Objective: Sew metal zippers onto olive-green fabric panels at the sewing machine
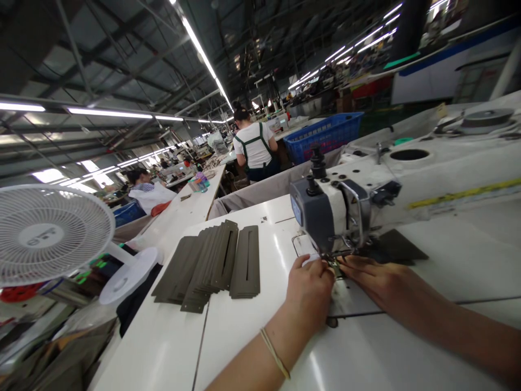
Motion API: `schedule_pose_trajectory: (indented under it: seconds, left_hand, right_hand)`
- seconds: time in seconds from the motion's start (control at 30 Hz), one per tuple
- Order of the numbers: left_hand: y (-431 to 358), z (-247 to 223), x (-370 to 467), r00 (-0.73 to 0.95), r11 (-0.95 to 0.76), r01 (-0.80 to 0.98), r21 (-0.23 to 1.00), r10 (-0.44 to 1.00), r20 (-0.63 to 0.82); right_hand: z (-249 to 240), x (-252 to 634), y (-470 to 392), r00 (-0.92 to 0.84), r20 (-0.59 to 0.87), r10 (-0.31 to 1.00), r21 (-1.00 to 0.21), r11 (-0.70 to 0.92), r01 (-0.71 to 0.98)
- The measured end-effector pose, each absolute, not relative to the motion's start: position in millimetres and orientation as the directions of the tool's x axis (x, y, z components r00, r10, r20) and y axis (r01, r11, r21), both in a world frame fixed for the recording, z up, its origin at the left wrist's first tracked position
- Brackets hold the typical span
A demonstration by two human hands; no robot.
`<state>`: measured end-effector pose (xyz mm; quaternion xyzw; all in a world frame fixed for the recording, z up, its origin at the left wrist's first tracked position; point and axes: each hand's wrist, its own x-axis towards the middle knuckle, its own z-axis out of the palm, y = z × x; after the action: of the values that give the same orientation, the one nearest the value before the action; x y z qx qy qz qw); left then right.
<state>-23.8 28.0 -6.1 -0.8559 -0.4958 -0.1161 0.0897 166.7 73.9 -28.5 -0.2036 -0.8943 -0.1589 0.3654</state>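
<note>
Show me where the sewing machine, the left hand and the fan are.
Sewing machine (316, 214): head view, on its dark front housing.
Left hand (310, 288): head view, on its back.
Fan (41, 235): head view, on the round centre of its grille.

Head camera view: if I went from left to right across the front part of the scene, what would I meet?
White fan → flat grey-brown pieces → left hand → right hand → yellow strip.
</note>
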Motion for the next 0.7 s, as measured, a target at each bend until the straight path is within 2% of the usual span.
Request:
schedule_pose_trajectory:
  seconds: [0.23,0.43,0.5,0.6,0.7]
  left_hand:
    - [30,-11,-22,0.445,-0.470,0.883,0.014,0.846,0.295]
    - [38,-24,-26,0.401,-0.453,0.889,0.062,0.837,0.371]
    - [40,-24,-29,0.397,-0.460,0.885,0.077,0.830,0.392]
    - [32,-15,-28,0.395,-0.466,0.881,0.083,0.820,0.415]
    - [8,-4,-15,0.427,-0.522,0.846,0.110,0.787,0.445]
  right_hand:
    - [-36,165,77,-0.631,0.717,0.295,0.040,0.887,0.461]
    - [-41,163,82,-0.646,0.674,0.360,-0.036,0.889,0.457]
    - [-38,174,92,-0.662,0.659,0.357,0.011,0.875,0.484]
    - [-30,206,106,-0.608,0.704,0.366,0.133,0.773,0.620]
    - [-32,234,90,-0.568,0.744,0.352,0.167,0.724,0.669]
